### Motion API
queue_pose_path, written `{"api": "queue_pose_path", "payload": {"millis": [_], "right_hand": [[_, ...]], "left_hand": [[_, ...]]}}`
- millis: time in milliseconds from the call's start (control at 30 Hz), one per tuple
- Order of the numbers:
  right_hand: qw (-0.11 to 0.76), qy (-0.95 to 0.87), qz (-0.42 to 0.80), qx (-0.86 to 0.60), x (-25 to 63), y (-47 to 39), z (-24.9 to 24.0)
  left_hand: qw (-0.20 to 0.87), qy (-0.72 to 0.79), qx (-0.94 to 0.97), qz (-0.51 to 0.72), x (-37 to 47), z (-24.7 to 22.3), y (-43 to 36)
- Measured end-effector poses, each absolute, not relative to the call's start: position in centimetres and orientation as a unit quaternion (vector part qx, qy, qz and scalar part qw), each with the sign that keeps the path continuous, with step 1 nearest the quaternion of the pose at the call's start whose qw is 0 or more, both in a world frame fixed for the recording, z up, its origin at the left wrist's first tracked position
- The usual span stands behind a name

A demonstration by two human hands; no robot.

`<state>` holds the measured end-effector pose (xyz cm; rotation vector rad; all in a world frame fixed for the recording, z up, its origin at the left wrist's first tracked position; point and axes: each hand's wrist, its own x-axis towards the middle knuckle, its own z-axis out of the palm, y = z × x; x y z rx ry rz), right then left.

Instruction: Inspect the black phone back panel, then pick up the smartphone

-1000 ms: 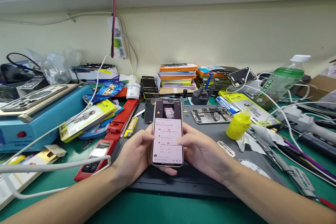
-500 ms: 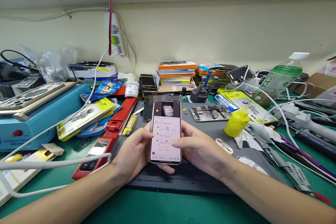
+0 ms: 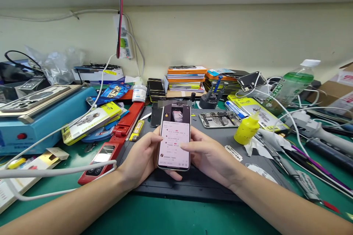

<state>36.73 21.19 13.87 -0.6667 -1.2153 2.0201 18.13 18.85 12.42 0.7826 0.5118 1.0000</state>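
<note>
Between my two hands a lit smartphone (image 3: 174,139) is held upright, tilted towards me. Its screen has a dark picture at the top and lines of text on white below. My left hand (image 3: 146,154) wraps the left edge, with the thumb beside the screen and fingers behind and under the phone. My right hand (image 3: 208,154) grips the right edge, its thumb lying over the screen; the other fingers are mostly hidden behind. Beneath is a dark grey work mat (image 3: 190,189). An opened phone (image 3: 220,119) with bare inner parts lies on the mat behind my right hand.
To the left are a red folding tool (image 3: 121,132), battery boxes (image 3: 92,121) and a blue machine (image 3: 41,128). On the right stand a yellow squeeze bottle (image 3: 246,130), a soldering iron (image 3: 286,169) and a leaning green drink bottle (image 3: 292,84). White cables cross both sides.
The text on the phone screen has scrolled up a little. Both hands keep their hold on the phone, and the camera view has shifted slightly.
</note>
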Motion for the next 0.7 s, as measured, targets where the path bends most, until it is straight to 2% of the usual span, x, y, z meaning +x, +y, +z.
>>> {"api": "queue_pose_path", "payload": {"millis": [700], "right_hand": [[0.332,-0.483,0.777,-0.229,36.97,21.15,13.99]], "left_hand": [[0.773,0.233,0.372,0.458,18.23,12.27,18.85]]}}
